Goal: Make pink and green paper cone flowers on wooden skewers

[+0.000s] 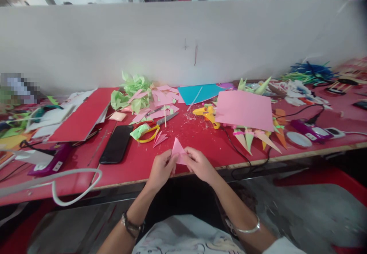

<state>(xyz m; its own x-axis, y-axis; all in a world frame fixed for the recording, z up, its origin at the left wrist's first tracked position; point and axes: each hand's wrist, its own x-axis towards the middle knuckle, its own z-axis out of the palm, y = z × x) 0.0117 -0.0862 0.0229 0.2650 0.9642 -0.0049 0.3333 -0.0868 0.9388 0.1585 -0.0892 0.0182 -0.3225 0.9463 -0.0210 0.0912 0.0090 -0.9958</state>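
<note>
Between my two hands, at the front edge of the red table (197, 143), is a small pink folded paper (178, 151) with its pointed tip facing away from me. My left hand (163, 166) pinches its left side, and my right hand (200, 163) grips the right side. Just beyond lies another folded pink paper piece (160, 139) with several points. Yellow-handled scissors (150, 133) rest behind it, blades slightly apart, a crumpled green paper (139, 131) against the handles. A black phone (117, 145) lies to the left of my hands.
A yellow glue gun (207, 113) lies beside a pink sheet (244, 109), which covers several paper cones (249, 141). Its black cord hangs over the table edge. Red card (83, 114), green tissue paper (134, 89) and a blue sheet (197, 93) lie farther back, before a white partition (160, 43).
</note>
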